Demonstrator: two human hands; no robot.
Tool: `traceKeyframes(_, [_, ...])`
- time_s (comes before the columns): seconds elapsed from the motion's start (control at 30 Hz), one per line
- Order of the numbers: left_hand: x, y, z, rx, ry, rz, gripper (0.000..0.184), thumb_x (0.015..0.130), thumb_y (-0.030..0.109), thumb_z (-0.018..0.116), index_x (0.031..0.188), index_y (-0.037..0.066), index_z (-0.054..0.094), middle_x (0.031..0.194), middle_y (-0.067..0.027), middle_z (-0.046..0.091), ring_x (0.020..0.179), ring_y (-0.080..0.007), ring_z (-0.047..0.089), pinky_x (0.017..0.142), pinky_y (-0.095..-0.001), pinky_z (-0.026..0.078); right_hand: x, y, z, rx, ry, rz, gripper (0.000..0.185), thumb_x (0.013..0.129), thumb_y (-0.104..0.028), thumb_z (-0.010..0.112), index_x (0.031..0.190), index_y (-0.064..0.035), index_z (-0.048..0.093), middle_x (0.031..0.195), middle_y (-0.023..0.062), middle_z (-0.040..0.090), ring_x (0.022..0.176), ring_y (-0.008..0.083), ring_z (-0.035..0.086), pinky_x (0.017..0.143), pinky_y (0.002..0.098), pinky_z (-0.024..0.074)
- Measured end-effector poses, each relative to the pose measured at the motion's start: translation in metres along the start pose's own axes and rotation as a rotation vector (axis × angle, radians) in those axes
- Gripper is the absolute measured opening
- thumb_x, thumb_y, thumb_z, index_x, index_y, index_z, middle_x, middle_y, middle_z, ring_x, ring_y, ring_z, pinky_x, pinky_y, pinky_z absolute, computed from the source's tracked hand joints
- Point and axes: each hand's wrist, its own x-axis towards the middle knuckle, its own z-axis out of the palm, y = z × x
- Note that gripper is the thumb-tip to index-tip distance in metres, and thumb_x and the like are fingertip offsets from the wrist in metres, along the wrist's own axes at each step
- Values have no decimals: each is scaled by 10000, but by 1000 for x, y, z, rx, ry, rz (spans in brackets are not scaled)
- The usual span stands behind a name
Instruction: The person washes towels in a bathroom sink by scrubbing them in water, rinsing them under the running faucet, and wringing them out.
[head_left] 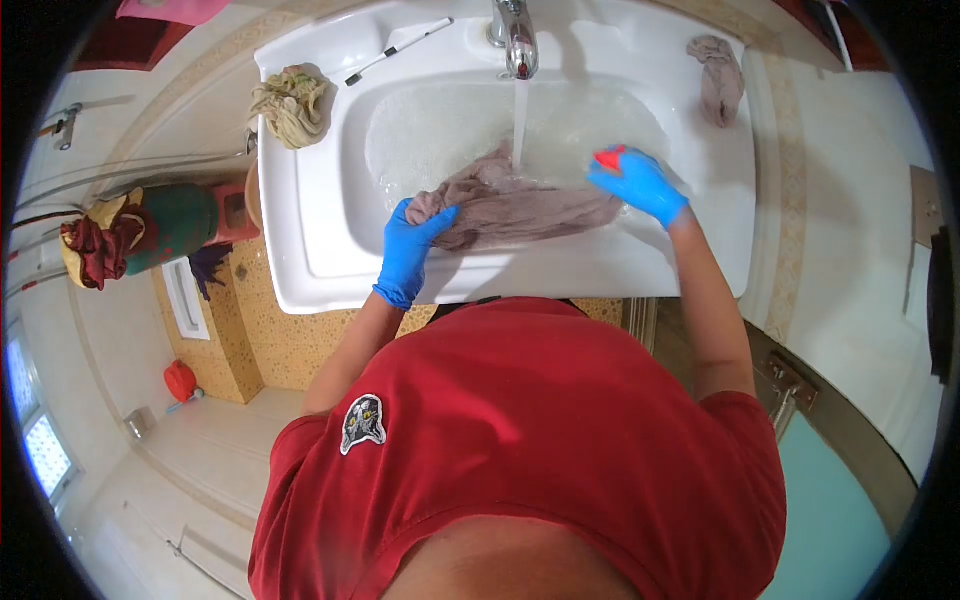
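A wet mauve-grey cloth (520, 208) lies bunched across the water in the white sink (290, 235). My left hand (412, 245), in a blue glove, grips its left end with the thumb on top. Above the cloth's right end is my gloved right hand (640, 185), closed around a small red object (609, 158). Only part of that object shows, so its kind is unclear. From the chrome faucet (518, 45) a stream runs down beside the cloth into cloudy water.
A cream-yellow crumpled cloth (290, 105) rests on the sink's left corner, near a thin white stick with black ends (400, 50). Another mauve cloth (717, 80) sits on the right rim. Left of the sink stands a green container (180, 228) with fabric on it.
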Motion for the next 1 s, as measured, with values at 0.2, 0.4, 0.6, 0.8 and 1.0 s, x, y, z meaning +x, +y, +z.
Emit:
traceKeyframes(0.2, [-4, -5, -8, 67, -58, -43, 314, 753, 79, 703, 1025, 31, 553, 968, -55, 610, 865, -119, 568, 790, -253, 452, 94, -25, 46, -339, -211, -110, 318, 825, -198, 452, 1110, -99, 550, 999, 185, 597, 910, 353, 576, 782, 435, 459])
traceKeyframes(0.4, [-11, -11, -13, 61, 23, 45, 291, 730, 182, 743, 901, 32, 561, 847, -11, 592, 766, -70, 524, 687, -222, 435, 129, 2, 76, -382, -309, -58, 313, 816, -204, 431, 1076, -103, 573, 1046, 169, 599, 948, 353, 573, 805, 421, 462])
traceKeyframes(0.6, [-14, -8, -13, 242, 83, 80, 406, 704, 293, 752, 928, 12, 565, 840, -65, 595, 767, -125, 542, 715, -276, 449, 153, -12, 85, -389, -322, 102, 387, 761, -390, 510, 968, -85, 629, 1022, 178, 608, 933, 338, 590, 789, 428, 468])
traceKeyframes(0.8, [-13, -20, -22, 315, 155, 196, 515, 674, 393, 747, 994, 26, 581, 923, -132, 582, 870, -214, 553, 789, -327, 443, 185, 4, 95, -410, -280, 30, 379, 738, -394, 595, 826, -32, 665, 833, 215, 637, 785, 354, 624, 699, 443, 475])
traceKeyframes(1.0, [-14, -20, -20, 442, 176, 166, 483, 669, 412, 741, 975, 67, 592, 949, -159, 573, 907, -297, 551, 816, -364, 437, 212, 65, 114, -417, -192, 10, 428, 778, -334, 594, 1038, 6, 591, 995, 213, 613, 871, 347, 602, 755, 431, 470])
